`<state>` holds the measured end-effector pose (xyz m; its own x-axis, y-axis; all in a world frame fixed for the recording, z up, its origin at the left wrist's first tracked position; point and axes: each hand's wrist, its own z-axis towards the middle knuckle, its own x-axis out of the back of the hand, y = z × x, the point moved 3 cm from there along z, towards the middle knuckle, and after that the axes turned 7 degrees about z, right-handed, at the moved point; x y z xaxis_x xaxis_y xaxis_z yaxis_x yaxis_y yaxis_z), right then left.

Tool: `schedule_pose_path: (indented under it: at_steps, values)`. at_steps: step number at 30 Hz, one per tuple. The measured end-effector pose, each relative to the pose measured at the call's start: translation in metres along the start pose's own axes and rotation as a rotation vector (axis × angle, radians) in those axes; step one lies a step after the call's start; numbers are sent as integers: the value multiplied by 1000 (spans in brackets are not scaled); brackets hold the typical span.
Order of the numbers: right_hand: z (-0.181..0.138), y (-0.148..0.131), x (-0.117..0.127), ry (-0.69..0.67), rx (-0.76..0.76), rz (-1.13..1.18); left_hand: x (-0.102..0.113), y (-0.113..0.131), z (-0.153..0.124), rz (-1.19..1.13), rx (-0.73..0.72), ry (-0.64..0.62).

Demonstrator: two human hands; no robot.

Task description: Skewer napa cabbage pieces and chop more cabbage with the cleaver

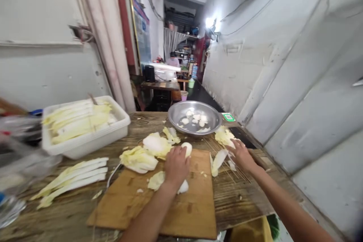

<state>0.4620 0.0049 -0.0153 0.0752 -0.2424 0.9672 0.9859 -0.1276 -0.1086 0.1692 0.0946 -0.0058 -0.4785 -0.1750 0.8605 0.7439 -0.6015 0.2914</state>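
Cabbage leaves (138,160) on and beside a board (195,200).
Left hand (177,166) bends over the board at a white piece (187,149); right hand (241,155) meets a yellow leaf (224,136) on the worktop (232,196). Whether either grip is closed cannot be told.

I note a pale, scuffed wall (249,56) along my right, a bright lamp (210,23) glaring against it, a pinkish curtain (109,38) to my left, a wooden table (161,85) farther back, and what looks like black floor (211,99) beside it.
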Motion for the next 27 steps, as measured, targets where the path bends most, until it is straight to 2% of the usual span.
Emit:
schedule_pose_path:
  at_steps: [3,6,10,13,16,19,23,27]
  values:
    - [-3,-9,-9,-50,86,-22,2,0,-3,42,-7,27]
    - [3,-20,-14,-29,157,3,1,-1,-5,100,11,52]
    - [14,-23,0,35,237,99,-3,-2,-4,148,-6,58]
    - [19,-16,16,108,219,190,-3,-2,-4,166,-23,59]
    - [26,-2,26,199,101,281,-2,-2,-5,172,-28,55]
    - [38,17,27,232,-84,384,-2,-2,-5,168,-26,47]
    - [54,38,18,134,-324,568,-2,-2,-4,160,-23,37]
    - [58,46,8,-23,-486,769,-1,-2,-4,156,-21,30]
